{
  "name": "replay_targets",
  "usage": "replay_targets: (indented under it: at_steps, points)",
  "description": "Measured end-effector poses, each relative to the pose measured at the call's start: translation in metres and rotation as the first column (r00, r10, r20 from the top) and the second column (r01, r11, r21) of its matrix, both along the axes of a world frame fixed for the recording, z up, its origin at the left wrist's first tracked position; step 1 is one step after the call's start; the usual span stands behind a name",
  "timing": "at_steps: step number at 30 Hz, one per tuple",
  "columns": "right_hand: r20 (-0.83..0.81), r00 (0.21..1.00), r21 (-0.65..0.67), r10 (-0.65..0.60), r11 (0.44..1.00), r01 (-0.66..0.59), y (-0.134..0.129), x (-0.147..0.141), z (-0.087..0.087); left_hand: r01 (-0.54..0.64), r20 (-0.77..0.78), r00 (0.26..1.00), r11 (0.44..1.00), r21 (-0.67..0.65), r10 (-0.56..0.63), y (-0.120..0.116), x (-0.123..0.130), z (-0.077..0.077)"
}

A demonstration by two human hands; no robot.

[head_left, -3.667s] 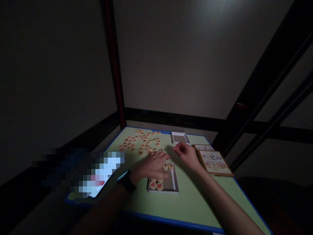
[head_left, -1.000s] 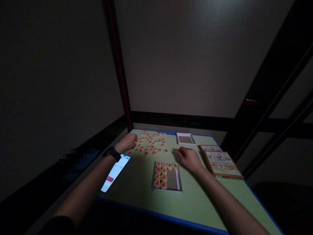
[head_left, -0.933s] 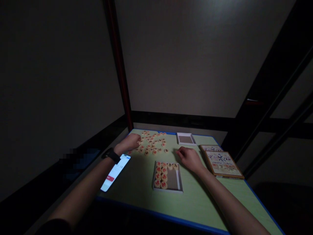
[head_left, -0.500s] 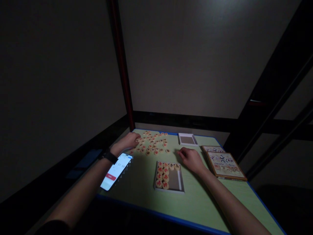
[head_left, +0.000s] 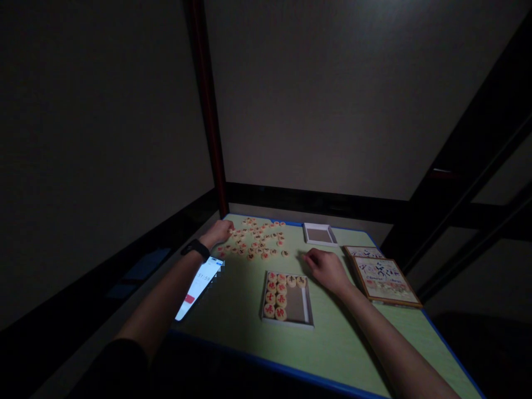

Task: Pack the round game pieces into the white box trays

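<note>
My left hand (head_left: pixel 219 231), with a black watch on its wrist, reaches to the left edge of a spread of Chinese chess pieces (head_left: pixel 258 238). Its fingers are curled down beside the pieces; what they hold, if anything, is hidden. My right hand (head_left: pixel 324 267) rests on the table with its fingers curled in, and no piece shows in it. Nearer me, between my arms, lies a shallow open box (head_left: pixel 298 310). Red-marked pieces (head_left: pixel 276 296) fill two columns at its left, and two black-marked pieces (head_left: pixel 296 281) continue its far row.
A lit phone (head_left: pixel 201 288) with a running timer lies beside my left forearm. At the back stands a second shallow box (head_left: pixel 320 234). Two printed box lids (head_left: pixel 384 277) overlap at the right. The green table (head_left: pixel 332 354) has a blue edge, with walls behind and leftward.
My left hand has moved slightly left and away from me at the edge of the spread pieces. My right hand stays in place. The view has shifted a little.
</note>
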State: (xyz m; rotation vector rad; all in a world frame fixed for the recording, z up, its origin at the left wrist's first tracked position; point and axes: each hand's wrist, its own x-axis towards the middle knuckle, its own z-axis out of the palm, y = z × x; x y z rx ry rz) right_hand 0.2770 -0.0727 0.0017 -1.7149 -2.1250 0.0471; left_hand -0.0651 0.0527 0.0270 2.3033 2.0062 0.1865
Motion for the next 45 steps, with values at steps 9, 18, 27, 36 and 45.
replay_targets:
  at_steps: [9,18,27,36,45]
  points:
    - [0.02,1.0,-0.01,-0.008,1.0,0.008,0.001,0.0,-0.003,0.045,0.004,0.999,0.998,0.047,-0.045,-0.014,0.017,0.014]
    - [0.034,0.999,-0.014,-0.024,1.0,0.025,0.001,-0.001,-0.003,0.35,0.067,0.93,0.926,0.142,-0.362,-0.008,0.1,0.01]
    - [0.051,0.998,-0.001,-0.022,1.0,0.022,0.001,0.002,-0.003,0.486,-0.036,0.873,0.874,-0.032,-0.487,0.028,0.158,0.002]
    - [-0.018,1.0,0.019,-0.012,1.0,0.012,-0.001,0.0,-0.004,0.467,-0.114,0.876,0.883,-0.043,-0.468,0.018,0.173,0.01]
    - [-0.925,0.379,0.005,0.004,1.0,0.003,0.014,0.0,-0.005,0.658,0.073,0.725,0.72,0.221,-0.685,-0.039,0.172,0.039]
